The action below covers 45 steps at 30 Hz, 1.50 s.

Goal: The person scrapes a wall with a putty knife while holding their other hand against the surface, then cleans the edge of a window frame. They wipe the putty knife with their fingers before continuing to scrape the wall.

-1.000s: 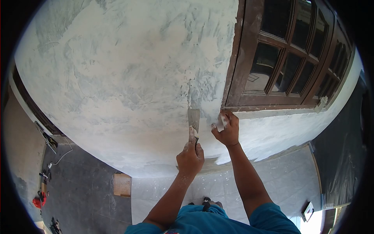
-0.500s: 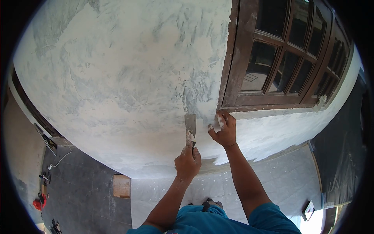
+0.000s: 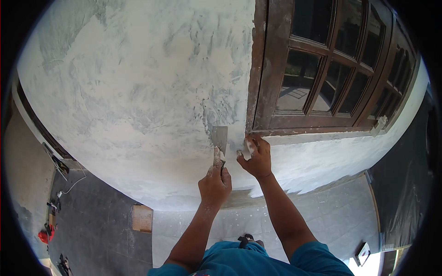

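My left hand [image 3: 214, 186] is closed around the handle of a putty knife [image 3: 220, 135], with the index finger stretched along it toward the blade. The flat metal blade points up and lies against the white-coated wall [image 3: 152, 92]. White paste is smeared on the fingers. To the right, my right hand [image 3: 258, 158] touches the wall just under the lower left corner of the brown window frame [image 3: 259, 92]. Its fingers are bent and the thumb is spread apart from them, with white paste on the tips. No tool shows in it.
Grey sheeting [image 3: 184, 225] with white spots covers the floor along the wall. A cardboard piece [image 3: 142, 218] lies at its left edge on the dark floor. Dark plastic sheeting [image 3: 400, 184] hangs at the right. A red object [image 3: 46, 234] and a white cable [image 3: 73, 184] are far left.
The putty knife has slid a little up the wall relative to the window corner. My right hand stays by that corner. The whole view has shifted slightly.
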Each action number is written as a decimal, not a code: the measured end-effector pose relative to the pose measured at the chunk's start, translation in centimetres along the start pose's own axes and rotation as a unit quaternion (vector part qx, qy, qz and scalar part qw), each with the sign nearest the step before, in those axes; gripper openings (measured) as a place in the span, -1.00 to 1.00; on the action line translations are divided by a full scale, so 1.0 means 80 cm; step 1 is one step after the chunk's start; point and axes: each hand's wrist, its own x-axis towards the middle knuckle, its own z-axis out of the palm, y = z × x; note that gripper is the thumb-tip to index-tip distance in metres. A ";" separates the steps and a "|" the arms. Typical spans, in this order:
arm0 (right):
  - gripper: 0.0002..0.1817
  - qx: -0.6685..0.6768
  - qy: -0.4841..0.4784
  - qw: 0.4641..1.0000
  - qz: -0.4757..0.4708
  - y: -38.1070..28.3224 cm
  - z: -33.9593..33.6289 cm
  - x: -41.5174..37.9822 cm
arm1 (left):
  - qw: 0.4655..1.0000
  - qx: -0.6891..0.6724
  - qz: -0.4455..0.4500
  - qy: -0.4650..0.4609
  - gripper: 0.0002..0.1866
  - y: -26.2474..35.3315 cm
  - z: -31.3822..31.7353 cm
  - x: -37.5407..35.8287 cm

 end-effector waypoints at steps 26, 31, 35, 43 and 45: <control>-0.33 0.029 -0.030 0.998 -0.046 0.007 -0.013 0.006 | 0.996 0.005 -0.058 0.060 -0.33 0.029 0.057 -0.026; -0.33 0.025 -0.034 0.998 -0.045 0.004 -0.016 0.006 | 0.995 -0.013 -0.044 0.083 -0.33 0.017 0.076 -0.039; -0.34 0.037 -0.030 0.998 -0.039 0.003 -0.018 0.008 | 0.997 -0.008 -0.050 0.057 -0.32 0.027 0.064 -0.027; -0.28 0.037 -0.029 0.999 -0.022 -0.003 -0.018 0.007 | 0.997 -0.005 -0.036 0.069 -0.31 0.014 0.067 -0.035; -0.28 0.036 -0.024 0.999 -0.014 -0.002 -0.018 0.010 | 0.997 -0.030 -0.045 0.049 -0.32 0.016 0.061 -0.029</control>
